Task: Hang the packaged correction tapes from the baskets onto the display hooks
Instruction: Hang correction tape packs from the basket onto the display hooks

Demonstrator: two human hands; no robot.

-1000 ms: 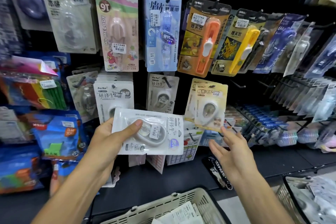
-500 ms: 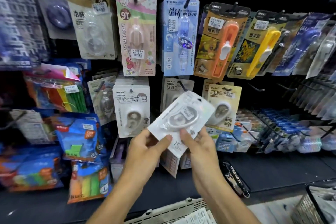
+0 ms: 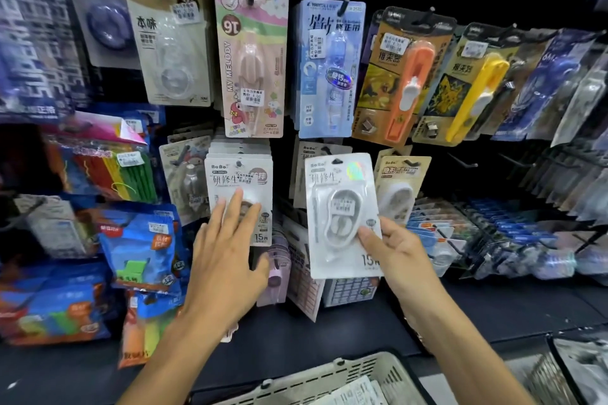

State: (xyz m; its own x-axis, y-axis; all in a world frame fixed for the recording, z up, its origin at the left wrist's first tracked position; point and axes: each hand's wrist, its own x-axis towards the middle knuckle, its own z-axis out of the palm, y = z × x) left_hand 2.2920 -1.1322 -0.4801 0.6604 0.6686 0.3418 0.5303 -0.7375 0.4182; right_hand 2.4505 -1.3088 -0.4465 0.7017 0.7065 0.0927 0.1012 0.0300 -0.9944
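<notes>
The white pack (image 3: 342,214) of correction tape is upright in the right hand (image 3: 399,256), in front of the lower row of hooks. Thumb and fingers pinch its lower right corner; that grip is closed on the pack. The hang hole at the pack's top sits level with the tops of the hung packs on either side. Whether it is on a hook cannot be told.

Just behind it hangs a matching grey pack (image 3: 320,154), largely covered. To its right hangs a beige pack (image 3: 399,184), partly overlapped by the held one.

The left hand (image 3: 227,256) is open, fingers straight, lying flat on the front of the white stack (image 3: 238,179) hung to the left. It holds nothing.

Upper row, left to right: a pink pack (image 3: 251,62), a blue pack (image 3: 330,69), an orange tool pack (image 3: 403,76) and a yellow tool pack (image 3: 467,82), each on a black hook.

Far left hang colourful bags (image 3: 138,243), blurred.

At the bottom edge a light plastic basket (image 3: 316,378) holds white packs. A dark basket (image 3: 575,368) shows at the lower right corner.
</notes>
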